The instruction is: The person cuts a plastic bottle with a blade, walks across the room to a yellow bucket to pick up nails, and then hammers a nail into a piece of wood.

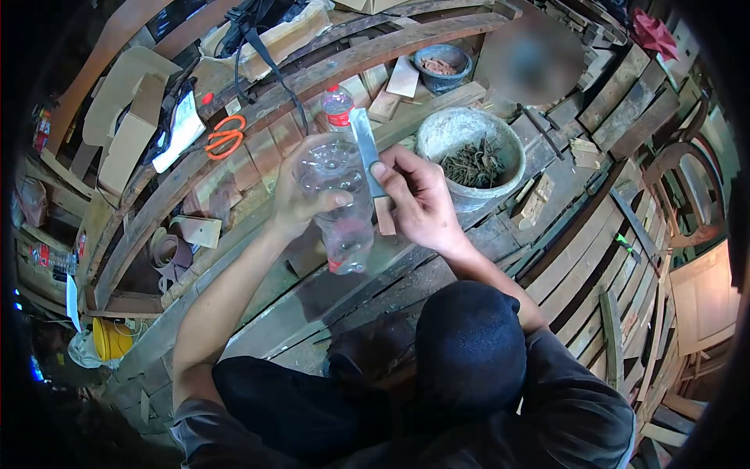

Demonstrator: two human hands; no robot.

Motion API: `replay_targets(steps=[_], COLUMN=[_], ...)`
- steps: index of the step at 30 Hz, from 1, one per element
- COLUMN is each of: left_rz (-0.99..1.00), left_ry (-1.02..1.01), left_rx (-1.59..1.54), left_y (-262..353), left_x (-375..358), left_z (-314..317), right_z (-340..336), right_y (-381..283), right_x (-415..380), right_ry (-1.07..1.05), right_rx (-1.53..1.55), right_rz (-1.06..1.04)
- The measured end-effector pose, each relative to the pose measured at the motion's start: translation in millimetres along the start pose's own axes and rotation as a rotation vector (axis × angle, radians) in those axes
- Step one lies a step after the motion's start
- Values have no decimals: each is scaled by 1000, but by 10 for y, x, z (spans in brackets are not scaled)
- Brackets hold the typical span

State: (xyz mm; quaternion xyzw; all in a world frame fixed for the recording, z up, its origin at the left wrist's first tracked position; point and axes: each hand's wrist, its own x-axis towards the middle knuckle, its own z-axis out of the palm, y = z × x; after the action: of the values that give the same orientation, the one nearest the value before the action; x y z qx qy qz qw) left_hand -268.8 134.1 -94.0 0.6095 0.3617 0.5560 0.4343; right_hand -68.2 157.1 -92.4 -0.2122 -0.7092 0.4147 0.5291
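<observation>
My left hand (306, 191) is wrapped round a clear plastic bottle (344, 227), its base facing up toward me and its reddish end pointing down. My right hand (418, 195) grips a knife (364, 141) with a broad metal blade and a wooden handle (384, 216). The right thumb presses on the lower part of the blade, which points up and away beside the bottle's base. Just beyond the held bottle is a second clear bottle (337, 108) with a red cap and red label.
Right of my hands stands a pale bucket (473, 191) of dried leafy material. Behind it is a smaller dark bowl (443, 66). Orange-handled scissors (226, 137), a paper sheet (180, 131) and an open cardboard box (131, 133) lie left, among curved wooden beams (344, 70).
</observation>
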Motion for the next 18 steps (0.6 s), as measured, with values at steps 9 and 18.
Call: replay_targets(steps=[9,18], left_rz=[43,184], left_ry=[26,-70], left_rx=[60,332], left_y=[141,205], left_x=[61,58], left_z=[-86,-91], right_z=[-8,-49], right_y=[-180,-254], right_x=[6,15], right_ry=[-115,-103], right_rx=[-206,-348], right_rz=[-126,-263])
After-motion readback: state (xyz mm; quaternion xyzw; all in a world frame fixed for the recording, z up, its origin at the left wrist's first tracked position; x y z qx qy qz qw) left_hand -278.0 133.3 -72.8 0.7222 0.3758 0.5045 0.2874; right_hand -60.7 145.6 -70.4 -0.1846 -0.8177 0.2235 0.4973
